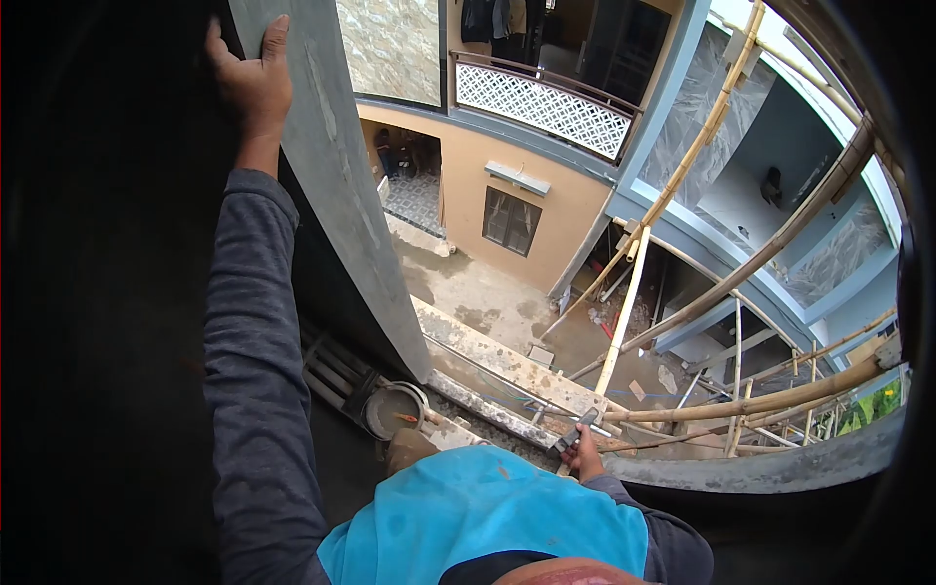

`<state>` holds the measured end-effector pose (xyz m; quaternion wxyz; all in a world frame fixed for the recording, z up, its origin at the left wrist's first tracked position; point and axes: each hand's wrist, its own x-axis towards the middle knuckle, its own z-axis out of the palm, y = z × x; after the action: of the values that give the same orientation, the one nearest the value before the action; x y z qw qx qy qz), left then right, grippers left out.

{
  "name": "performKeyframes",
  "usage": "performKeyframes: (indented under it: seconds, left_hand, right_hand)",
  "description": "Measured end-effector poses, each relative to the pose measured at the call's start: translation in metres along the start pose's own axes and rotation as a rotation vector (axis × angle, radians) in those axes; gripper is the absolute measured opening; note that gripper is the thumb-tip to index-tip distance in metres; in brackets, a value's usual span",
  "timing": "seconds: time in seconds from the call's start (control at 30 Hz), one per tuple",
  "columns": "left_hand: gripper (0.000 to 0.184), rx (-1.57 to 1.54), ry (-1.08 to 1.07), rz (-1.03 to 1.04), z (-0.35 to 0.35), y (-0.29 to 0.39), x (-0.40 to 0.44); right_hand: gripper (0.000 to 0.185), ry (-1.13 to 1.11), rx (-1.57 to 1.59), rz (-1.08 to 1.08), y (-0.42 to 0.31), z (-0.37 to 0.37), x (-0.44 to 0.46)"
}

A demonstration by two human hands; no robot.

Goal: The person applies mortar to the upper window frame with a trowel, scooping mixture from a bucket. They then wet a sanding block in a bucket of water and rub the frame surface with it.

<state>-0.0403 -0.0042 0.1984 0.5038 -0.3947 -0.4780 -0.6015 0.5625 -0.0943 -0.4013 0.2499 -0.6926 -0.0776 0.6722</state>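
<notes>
At the upper left my left hand is raised against a grey concrete pillar. Its thumb lies on the grey face, while a finger reaches round the corner onto the dark side; the other fingers are hidden. Low and right of centre, my right hand is closed around a small dark-grey flat tool, whose exact kind I cannot make out. A round bucket with grey wet-looking material and a small orange piece in it stands near the pillar's foot.
Bamboo scaffold poles cross the right side. A concrete ledge curves below them. Far beneath lies a wet paved yard, with an orange house wall and a white-railed balcony opposite. People are visible in the openings.
</notes>
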Motion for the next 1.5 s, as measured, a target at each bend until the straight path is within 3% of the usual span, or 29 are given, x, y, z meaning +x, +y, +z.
performKeyframes:
  seconds: [0.43,1.0,1.27,1.5]
  left_hand:
    - [0.076,-0.134,0.001,-0.008,0.003,-0.005,-0.004]
    - [0.073,-0.047,0.070,0.025,0.005,0.004,-0.005]
    - [0.075,0.022,0.051,0.009,0.002,0.008,-0.006]
    - [0.073,-0.069,0.040,-0.016,0.005,0.006,-0.007]
  right_hand:
    - [0.049,-0.053,-0.044,-0.034,-0.023,0.012,-0.028]
    - [0.038,-0.140,-0.247,0.010,-0.087,0.082,0.017]
    - [0.060,-0.239,-0.297,-0.107,-0.114,0.140,0.000]
    - [0.054,-0.218,-0.215,-0.073,-0.077,0.117,-0.002]
